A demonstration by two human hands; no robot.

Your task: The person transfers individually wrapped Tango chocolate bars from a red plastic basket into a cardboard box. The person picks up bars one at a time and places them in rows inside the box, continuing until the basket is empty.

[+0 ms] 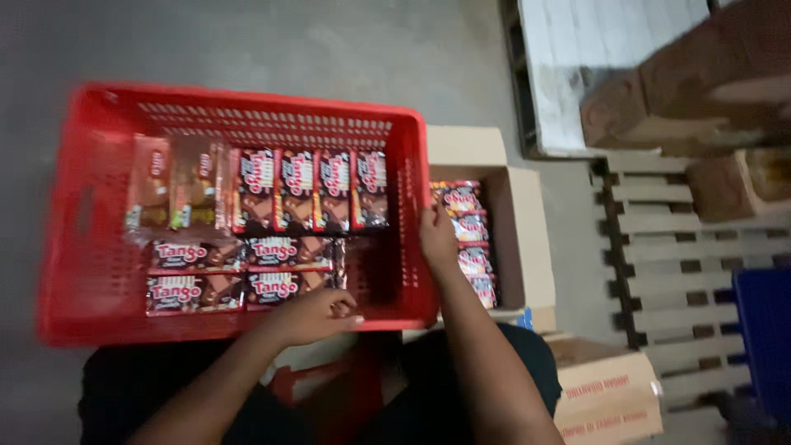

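Left hand (317,316) rests on the red crate's (82,247) near rim beside brown wafer packs (247,272); right hand (437,239) grips its right wall, next to an open carton (527,239).

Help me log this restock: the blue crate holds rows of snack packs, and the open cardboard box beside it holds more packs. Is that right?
Not quite. The crate is red, not blue, as the head view shows. The rest stands: rows of snack packs lie in it, and the open cardboard box beside it holds more packs.
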